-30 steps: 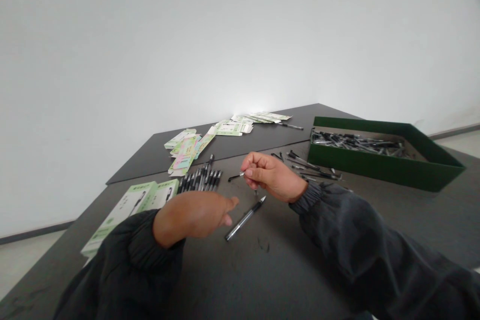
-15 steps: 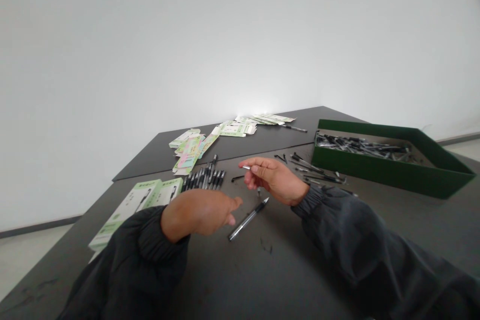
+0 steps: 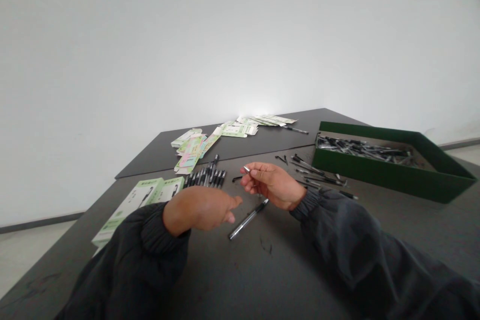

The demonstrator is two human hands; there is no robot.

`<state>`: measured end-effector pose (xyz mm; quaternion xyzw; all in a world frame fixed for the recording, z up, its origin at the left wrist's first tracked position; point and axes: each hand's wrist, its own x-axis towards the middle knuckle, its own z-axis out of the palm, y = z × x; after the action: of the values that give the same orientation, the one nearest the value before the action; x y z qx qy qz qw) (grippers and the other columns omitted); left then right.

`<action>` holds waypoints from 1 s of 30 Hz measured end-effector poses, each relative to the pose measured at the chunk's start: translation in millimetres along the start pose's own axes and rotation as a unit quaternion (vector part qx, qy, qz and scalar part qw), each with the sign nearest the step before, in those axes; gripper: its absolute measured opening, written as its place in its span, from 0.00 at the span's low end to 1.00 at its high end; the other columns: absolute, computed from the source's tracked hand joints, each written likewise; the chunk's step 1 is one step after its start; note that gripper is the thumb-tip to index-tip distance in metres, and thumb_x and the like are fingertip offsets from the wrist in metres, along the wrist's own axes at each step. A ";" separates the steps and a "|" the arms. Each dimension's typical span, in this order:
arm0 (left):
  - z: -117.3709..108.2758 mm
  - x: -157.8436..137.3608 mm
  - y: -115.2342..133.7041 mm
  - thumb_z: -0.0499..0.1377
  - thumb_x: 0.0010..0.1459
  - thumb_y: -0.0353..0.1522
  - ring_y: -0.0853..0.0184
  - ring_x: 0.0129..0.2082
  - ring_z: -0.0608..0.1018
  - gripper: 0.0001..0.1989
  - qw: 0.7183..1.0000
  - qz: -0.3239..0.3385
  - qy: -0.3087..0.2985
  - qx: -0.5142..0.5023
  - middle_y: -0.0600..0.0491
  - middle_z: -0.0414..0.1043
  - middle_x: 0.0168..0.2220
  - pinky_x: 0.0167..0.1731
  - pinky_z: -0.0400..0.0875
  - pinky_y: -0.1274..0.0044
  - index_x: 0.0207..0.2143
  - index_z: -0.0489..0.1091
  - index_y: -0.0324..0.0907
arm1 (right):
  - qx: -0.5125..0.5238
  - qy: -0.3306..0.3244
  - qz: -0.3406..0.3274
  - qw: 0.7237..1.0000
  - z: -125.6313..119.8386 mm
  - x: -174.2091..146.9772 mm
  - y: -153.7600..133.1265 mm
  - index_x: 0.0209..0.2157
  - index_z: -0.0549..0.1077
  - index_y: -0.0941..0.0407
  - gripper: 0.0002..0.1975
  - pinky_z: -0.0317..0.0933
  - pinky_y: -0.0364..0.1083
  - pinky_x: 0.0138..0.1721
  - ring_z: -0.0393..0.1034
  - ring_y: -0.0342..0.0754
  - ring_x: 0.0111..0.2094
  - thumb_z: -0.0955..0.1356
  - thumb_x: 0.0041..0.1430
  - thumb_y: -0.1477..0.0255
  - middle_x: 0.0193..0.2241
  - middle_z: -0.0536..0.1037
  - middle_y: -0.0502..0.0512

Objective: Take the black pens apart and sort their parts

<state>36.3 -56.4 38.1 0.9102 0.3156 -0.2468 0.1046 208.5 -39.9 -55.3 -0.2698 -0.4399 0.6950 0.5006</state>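
My right hand [image 3: 276,183] pinches a small silver pen tip [image 3: 246,169] between thumb and fingers. To its left hovers my left hand [image 3: 204,207], back upward, index finger stretched out and thumb apart below it; nothing shows in it, though its palm is hidden. Between and below the hands, a clear-barrelled gel pen [image 3: 247,220] lies slantwise on the dark table, its upper end near my right hand. Beyond my left hand is a row of black-gripped pens [image 3: 206,176], partly covered by that hand.
Green-and-white pen boxes [image 3: 127,207] lie at left, partly behind my left sleeve. Flattened cartons [image 3: 191,152] spread toward the wall. A green box [image 3: 378,175] of pens stands at right, with loose pens and caps [image 3: 318,175] beside it. A seam crosses the table.
The pen tip in my right hand has tilted, and the fingers have curled closer around it. My left hand has barely moved. The pen on the table lies where it was.
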 end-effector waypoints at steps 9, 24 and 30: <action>-11.3 -4.0 0.6 0.50 0.62 0.32 0.61 0.36 0.77 0.19 0.997 -0.062 -0.002 0.044 0.43 0.76 0.40 0.32 0.65 0.77 0.54 0.63 0.36 | -0.033 -0.016 0.012 0.999 7.1 -4.8 -0.4 0.32 0.61 0.56 0.15 0.61 0.42 0.28 0.73 0.44 0.26 0.70 0.50 0.64 0.31 0.78 0.54; -4.3 7.3 -16.7 0.51 0.60 0.43 0.57 0.44 0.75 0.35 0.996 -0.058 0.035 -0.053 0.38 0.72 0.48 0.39 0.66 0.74 0.63 0.43 0.34 | -0.005 -0.059 0.031 0.998 24.4 -12.9 20.5 0.29 0.67 0.59 0.16 0.62 0.41 0.23 0.70 0.42 0.20 0.74 0.46 0.65 0.20 0.74 0.49; 1.9 16.4 -18.4 0.54 0.58 0.45 0.58 0.45 0.74 0.40 0.998 -0.042 0.019 -0.049 0.37 0.70 0.49 0.39 0.64 0.76 0.63 0.41 0.33 | -0.003 -0.008 -0.011 1.000 38.7 -16.8 32.9 0.25 0.67 0.59 0.16 0.57 0.39 0.20 0.63 0.38 0.16 0.74 0.46 0.62 0.15 0.70 0.46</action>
<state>35.1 -34.1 27.4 0.8944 0.3677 -0.2175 0.1327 167.8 -72.5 -67.4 -0.2609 -0.4485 0.6905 0.5040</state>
